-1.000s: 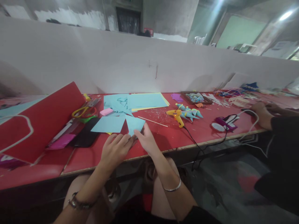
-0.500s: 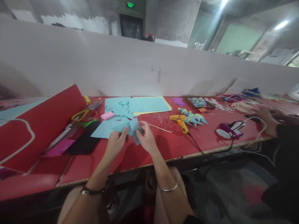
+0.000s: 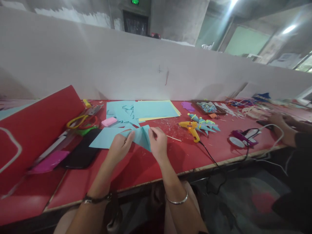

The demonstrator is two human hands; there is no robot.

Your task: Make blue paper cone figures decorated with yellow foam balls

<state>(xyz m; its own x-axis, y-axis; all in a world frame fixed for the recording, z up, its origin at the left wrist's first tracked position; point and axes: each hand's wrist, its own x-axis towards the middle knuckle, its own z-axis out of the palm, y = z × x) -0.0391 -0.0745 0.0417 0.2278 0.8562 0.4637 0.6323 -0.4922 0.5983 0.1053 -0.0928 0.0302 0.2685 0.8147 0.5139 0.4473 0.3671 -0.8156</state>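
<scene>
Between my two hands is a folded piece of light blue paper (image 3: 142, 138), held just above the table's front half. My left hand (image 3: 122, 144) pinches its left side between thumb and fingers. At its right edge my right hand (image 3: 158, 141) is closed on the paper, the thumb and fingertips pressed together. A blue paper sheet (image 3: 103, 138) lies flat behind and left of my left hand. Behind that are blue paper scraps (image 3: 124, 113) and a pink block (image 3: 109, 122). A thin stick (image 3: 174, 138) rests right of my right hand.
A yellow glue gun (image 3: 191, 128) with a cord lies to the right, beside blue cone-shaped paper pieces (image 3: 204, 125). Scissors (image 3: 78, 122), a black phone-like slab (image 3: 81, 151) and a red board (image 3: 39, 130) are at left. Another person's hand (image 3: 281, 126) is at far right.
The folded blue paper has been opened out wider between my hands. My right hand has moved slightly right, its fingers now at the paper's right edge. The camera view has shifted a little.
</scene>
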